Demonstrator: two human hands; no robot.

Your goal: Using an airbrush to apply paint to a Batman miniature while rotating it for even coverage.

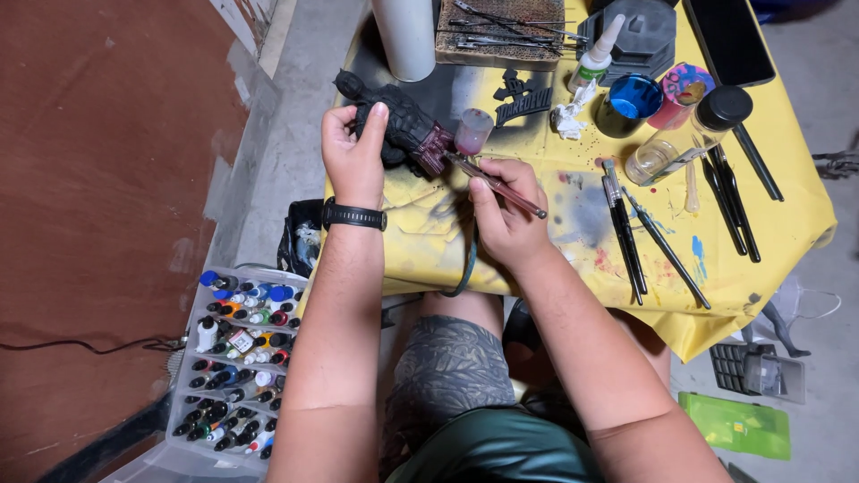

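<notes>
from the head camera, the left hand (355,154) is wrapped around a black figurine (394,125), fingers closed on its body and thumb up along its side, holding it tilted over the near-left part of the yellow table cover (769,215). the right hand (506,215) is closed pen-fashion on an airbrush (497,183), whose tip sits right at a dark red patch on the figurine's lower end, with its small translucent pink cup (472,131) standing up just beside that patch. by the look of it the step in hand is spraying red onto one part of the black figure; the next move seems to call for a steady tip held close to the patch and a slight turn of the figurine by the left wrist to bring unpainted surface round. a hose (465,268) drops from the airbrush over the table edge. as for containers: a white cylinder (407,36) stands at the far edge; a small white dropper bottle (595,55) with a greenish label stands near a blue round pot (633,97), a paint-splashed pink cup (680,89) and a clear jar with a black lid (689,134). black-handled brushes (626,233) lie to the right. on the floor at left, a clear tray (234,358) holds rows of small paint bottles with coloured caps; at lower right lies a flat green packet (735,425).
</notes>
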